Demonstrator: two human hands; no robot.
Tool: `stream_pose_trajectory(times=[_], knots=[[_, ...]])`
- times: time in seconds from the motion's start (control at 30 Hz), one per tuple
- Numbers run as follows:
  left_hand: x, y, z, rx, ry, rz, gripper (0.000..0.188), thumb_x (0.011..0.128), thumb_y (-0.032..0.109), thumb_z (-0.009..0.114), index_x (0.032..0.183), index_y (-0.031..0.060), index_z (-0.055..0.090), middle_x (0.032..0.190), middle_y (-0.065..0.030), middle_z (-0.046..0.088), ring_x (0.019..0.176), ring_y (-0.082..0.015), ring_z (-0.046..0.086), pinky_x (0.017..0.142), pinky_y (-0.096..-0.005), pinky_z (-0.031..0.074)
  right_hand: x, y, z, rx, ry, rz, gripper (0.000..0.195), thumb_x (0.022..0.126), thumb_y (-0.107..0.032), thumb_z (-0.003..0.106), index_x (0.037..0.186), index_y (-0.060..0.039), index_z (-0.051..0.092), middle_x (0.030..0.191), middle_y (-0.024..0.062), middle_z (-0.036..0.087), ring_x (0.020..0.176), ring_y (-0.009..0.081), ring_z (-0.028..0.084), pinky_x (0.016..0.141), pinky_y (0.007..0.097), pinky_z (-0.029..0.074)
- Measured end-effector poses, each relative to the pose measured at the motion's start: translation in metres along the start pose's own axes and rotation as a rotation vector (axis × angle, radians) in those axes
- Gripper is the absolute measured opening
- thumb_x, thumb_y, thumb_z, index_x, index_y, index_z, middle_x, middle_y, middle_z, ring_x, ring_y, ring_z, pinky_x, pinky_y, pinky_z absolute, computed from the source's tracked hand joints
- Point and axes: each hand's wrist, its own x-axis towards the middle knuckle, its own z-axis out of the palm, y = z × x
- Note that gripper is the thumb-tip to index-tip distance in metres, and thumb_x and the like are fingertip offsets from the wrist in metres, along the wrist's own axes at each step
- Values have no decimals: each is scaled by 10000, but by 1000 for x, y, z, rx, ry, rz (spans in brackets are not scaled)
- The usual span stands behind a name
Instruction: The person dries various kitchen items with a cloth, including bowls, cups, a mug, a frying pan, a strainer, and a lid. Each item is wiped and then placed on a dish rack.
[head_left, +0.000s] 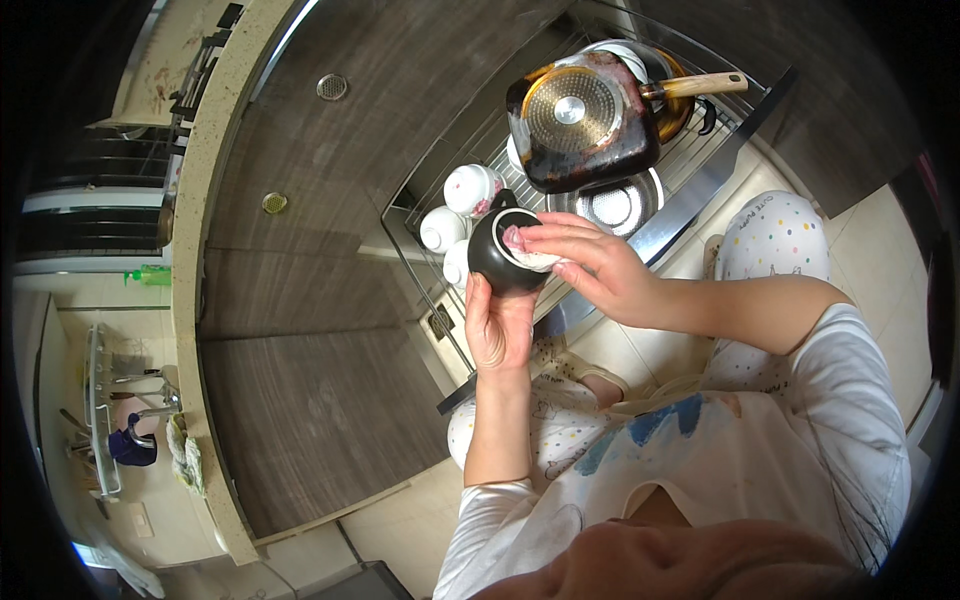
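My left hand (498, 330) grips a black, rounded ceramic vessel (487, 251) from below, above the open drawer. A short black handle (504, 199) sticks up from its far side, and a pale ring shows on the face turned to my right. Against that face my right hand (611, 274) presses a pink and white cloth (529, 253). Part of the cloth is hidden under the fingers. Just beyond the vessel, in the wire drawer basket (694, 154), stand several upturned white bowls (469, 189), at least one with a pink pattern.
A square pan (626, 154) lies upside down in the basket, its wooden handle (709, 85) reaching over the drawer front (720, 169). Below it sits a shiny metal strainer or pot (641, 202). Dark cabinet fronts (322, 277) and a speckled countertop edge (191, 300) rise at left.
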Motion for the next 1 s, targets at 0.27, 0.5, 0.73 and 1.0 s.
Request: stream_pose_trajectory(times=[0.27,0.5,0.73,1.0], knots=[[-3,-4,10,353,5,168,412,845,10,561,1235,-7,432,1192,-105,528,1101,-191,507,984,-356,367,14,-5,-21,240,199,171,210,885,-87,492,1035,41,565,992,116,566,910,207,554,814,299,433],[-19,-21,9,879,-21,206,432,796,-50,602,1201,-35,454,1055,-83,591,978,-133,556,875,-260,427,13,-16,-23,-287,-152,-282,337,676,-51,653,1006,-102,609,976,82,534,915,259,489,733,339,448],[-20,-23,14,1120,-138,209,381,782,-40,628,1145,-43,512,1003,-72,599,918,-125,573,827,-256,444,26,14,-36,-368,82,-120,271,710,-30,593,975,-84,610,920,95,536,846,282,500,751,374,423],[-16,-24,6,987,-64,262,317,761,-48,640,1065,-34,552,993,-70,585,909,-130,575,797,-250,454,12,-10,-23,-380,-101,-214,350,662,-42,652,1002,-118,616,933,68,532,830,250,514,682,328,459]])
